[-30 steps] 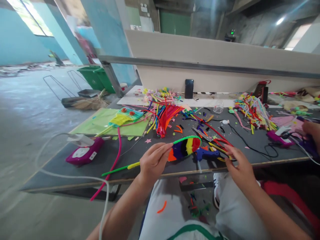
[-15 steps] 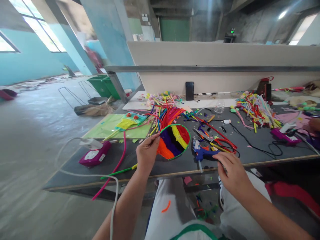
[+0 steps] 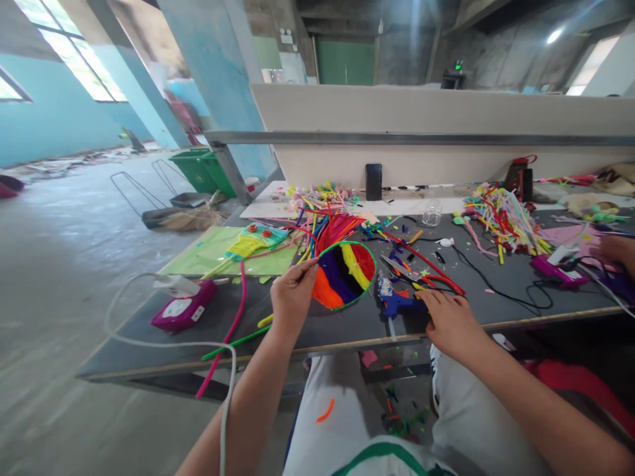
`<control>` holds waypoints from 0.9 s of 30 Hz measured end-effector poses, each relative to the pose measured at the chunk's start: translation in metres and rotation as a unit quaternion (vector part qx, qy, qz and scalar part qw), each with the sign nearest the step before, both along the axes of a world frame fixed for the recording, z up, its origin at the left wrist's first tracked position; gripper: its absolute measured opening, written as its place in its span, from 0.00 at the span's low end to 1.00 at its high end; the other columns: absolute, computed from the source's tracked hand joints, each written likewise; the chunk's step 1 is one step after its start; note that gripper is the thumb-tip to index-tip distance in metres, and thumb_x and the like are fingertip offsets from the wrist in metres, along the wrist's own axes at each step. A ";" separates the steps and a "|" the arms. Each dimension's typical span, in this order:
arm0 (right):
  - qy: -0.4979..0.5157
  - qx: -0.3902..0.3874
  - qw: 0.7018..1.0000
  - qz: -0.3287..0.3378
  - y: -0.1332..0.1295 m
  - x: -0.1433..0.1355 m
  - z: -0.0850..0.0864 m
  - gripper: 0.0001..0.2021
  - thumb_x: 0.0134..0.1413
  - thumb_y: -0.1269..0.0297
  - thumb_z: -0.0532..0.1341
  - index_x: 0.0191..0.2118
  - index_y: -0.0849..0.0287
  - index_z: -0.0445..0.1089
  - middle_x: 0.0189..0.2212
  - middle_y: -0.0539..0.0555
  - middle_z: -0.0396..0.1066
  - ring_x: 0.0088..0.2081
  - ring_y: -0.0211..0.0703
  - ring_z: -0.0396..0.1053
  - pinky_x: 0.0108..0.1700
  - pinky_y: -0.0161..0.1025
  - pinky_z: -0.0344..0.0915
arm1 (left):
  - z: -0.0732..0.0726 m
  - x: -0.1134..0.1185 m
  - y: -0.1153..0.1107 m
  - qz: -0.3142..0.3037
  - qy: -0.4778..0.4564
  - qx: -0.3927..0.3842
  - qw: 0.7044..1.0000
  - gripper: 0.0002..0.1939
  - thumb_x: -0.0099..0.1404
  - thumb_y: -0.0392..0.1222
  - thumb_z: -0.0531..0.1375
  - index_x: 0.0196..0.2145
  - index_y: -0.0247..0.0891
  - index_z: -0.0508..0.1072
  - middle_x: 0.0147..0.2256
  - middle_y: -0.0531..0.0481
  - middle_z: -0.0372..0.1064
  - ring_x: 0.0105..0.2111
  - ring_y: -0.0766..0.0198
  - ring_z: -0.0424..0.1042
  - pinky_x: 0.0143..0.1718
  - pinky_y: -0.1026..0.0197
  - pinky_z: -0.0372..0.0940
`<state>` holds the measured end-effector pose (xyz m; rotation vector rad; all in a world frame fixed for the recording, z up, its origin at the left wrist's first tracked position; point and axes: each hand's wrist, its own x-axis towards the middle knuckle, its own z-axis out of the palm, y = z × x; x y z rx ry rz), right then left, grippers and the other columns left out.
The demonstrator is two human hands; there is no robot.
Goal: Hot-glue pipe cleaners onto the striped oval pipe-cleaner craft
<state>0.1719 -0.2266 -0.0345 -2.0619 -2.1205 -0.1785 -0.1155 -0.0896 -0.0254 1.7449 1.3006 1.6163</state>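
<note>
My left hand [image 3: 296, 297] pinches the left edge of a roundish striped piece [image 3: 342, 276] with orange, purple, black, yellow and red bands and a green rim, raised over the table edge. My right hand [image 3: 449, 324] is above the handle end of a blue glue gun [image 3: 397, 303], its fingers stretched out and nothing visibly gripped. The glue gun lies on the dark table [image 3: 307, 334]. Just beyond those fingertips are scissors [image 3: 399, 267] with orange-red handles, beside yellow and red fuzzy stems.
A purple power block [image 3: 183, 307] with a white cable is at the left, near a green sheet [image 3: 198, 258] and a yellow-blue piece [image 3: 255, 240]. Stem piles, a phone [image 3: 374, 182] and a clear cup [image 3: 431, 213] stand farther back. Another person's hand [image 3: 618, 251] is at the right.
My right hand has loosened from the glue gun handle and moved slightly up and left, its fingers now straighter. My left hand still holds the striped piece, and the view has shifted slightly.
</note>
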 end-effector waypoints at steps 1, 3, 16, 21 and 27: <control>-0.010 0.007 1.000 0.007 0.002 -0.003 0.003 0.30 0.41 0.77 0.56 0.55 0.57 0.63 0.55 0.57 0.67 0.53 0.53 0.64 0.51 0.51 0.53 | 0.002 0.002 0.000 0.000 0.001 0.005 1.000 0.15 0.60 0.45 0.60 0.43 0.37 0.79 0.37 0.48 0.77 0.38 0.60 0.75 0.41 0.62 0.68; -0.020 0.018 0.999 0.030 0.006 -0.009 0.009 0.29 0.41 0.76 0.57 0.54 0.57 0.63 0.54 0.57 0.67 0.54 0.56 0.62 0.51 0.52 0.52 | 0.006 0.005 0.001 0.001 0.003 0.015 1.000 0.15 0.60 0.45 0.60 0.43 0.37 0.79 0.37 0.48 0.77 0.38 0.60 0.75 0.42 0.62 0.68; 0.196 0.102 0.975 0.026 0.032 -0.006 0.016 0.22 0.45 0.73 0.59 0.50 0.59 0.66 0.42 0.59 0.73 0.44 0.53 0.71 0.45 0.47 0.65 | 0.009 0.007 0.003 0.014 0.057 0.083 0.995 0.12 0.63 0.43 0.59 0.42 0.39 0.79 0.38 0.48 0.77 0.39 0.61 0.75 0.44 0.60 0.68; 0.515 0.109 0.850 0.020 0.013 -0.009 0.049 0.18 0.52 0.52 0.62 0.46 0.55 0.66 0.34 0.52 0.72 0.31 0.42 0.72 0.37 0.41 0.71 | 0.007 0.013 -0.008 -0.020 0.125 0.188 0.974 0.11 0.65 0.37 0.58 0.42 0.39 0.78 0.37 0.49 0.77 0.38 0.63 0.75 0.45 0.61 0.69; 0.627 0.044 0.778 0.021 -0.025 -0.054 0.060 0.15 0.49 0.48 0.64 0.37 0.53 0.69 0.37 0.51 0.72 0.20 0.34 0.65 0.30 0.40 0.71 | -0.003 0.011 -0.028 -0.073 0.190 0.278 0.939 0.16 0.64 0.31 0.57 0.49 0.39 0.73 0.40 0.46 0.75 0.40 0.64 0.73 0.45 0.63 0.69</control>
